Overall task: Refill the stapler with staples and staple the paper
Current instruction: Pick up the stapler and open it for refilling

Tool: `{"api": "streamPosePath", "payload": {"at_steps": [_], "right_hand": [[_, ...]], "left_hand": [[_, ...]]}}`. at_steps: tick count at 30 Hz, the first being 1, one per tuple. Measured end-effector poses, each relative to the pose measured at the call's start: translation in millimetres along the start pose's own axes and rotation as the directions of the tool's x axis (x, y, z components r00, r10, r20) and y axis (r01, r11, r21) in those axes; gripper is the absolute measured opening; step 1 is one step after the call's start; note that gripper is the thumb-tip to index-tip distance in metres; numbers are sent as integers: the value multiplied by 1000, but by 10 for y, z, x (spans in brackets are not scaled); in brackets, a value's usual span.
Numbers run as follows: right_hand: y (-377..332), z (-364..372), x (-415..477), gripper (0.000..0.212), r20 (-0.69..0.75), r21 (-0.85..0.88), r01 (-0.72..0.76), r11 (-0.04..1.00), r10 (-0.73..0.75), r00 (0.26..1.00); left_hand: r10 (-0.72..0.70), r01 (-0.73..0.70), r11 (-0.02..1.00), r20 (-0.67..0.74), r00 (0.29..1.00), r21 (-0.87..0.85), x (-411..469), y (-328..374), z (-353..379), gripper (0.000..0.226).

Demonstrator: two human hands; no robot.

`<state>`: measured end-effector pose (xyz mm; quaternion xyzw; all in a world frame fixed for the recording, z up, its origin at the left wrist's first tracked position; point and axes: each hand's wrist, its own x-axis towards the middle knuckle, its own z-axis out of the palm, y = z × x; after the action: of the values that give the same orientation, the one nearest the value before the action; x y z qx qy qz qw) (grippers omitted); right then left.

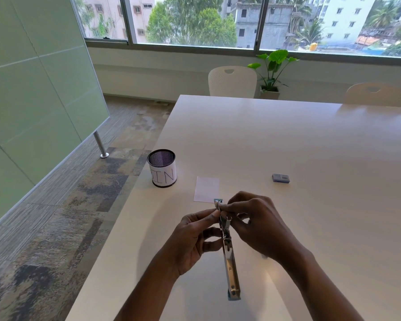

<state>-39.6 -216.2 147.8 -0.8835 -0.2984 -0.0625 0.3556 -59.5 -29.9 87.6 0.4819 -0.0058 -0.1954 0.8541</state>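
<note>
Hands: both raised over the near middle of the table [287, 140], meeting on one object. Left hand [192, 239] – thumb and forefinger pinched at the far upper part of the stapler [228, 251], lower fingers curled beside the hinge. Right hand [257, 223] – fingertips [226, 206] closed on the same far end from the right side; whether a strip of staples sits between them cannot be told

Stapler: chrome, swung fully open, held between the two hands and off the tabletop. Long axis runs near to far, almost straight away from the person, leaning slightly left toward the far end. Head end points far, toward the paper; the opened-out arm trails toward the person, below the wrists. Both hands equally close to the loading end

Paper [206, 189]: small white sheet, flat, just beyond the stapler's far tip, a little left of it; long side near to far

Staple box [280, 178]: small, grey-blue, far right of the hands, well apart; right hand nearer

Mesh cup [162, 168]: labelled, far left, at the table edge

Judgement: refilling stage; stapling not yet begun
</note>
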Motion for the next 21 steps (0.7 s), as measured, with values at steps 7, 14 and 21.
{"api": "streamPosePath", "payload": {"at_steps": [7,14,21], "right_hand": [[21,-89,-21,22,68,90,-114,989,108,992],[33,-170,-1,17,140,111,-168,980,152,978],[35,-237,89,12,290,110,-234,966,194,937]], "left_hand": [[-22,22,1000,3,1000,8,-5,-5,28,37],[-38,38,999,14,999,12,2,-28,24,34],[-59,57,997,46,997,50,-9,-47,45,41]]}}
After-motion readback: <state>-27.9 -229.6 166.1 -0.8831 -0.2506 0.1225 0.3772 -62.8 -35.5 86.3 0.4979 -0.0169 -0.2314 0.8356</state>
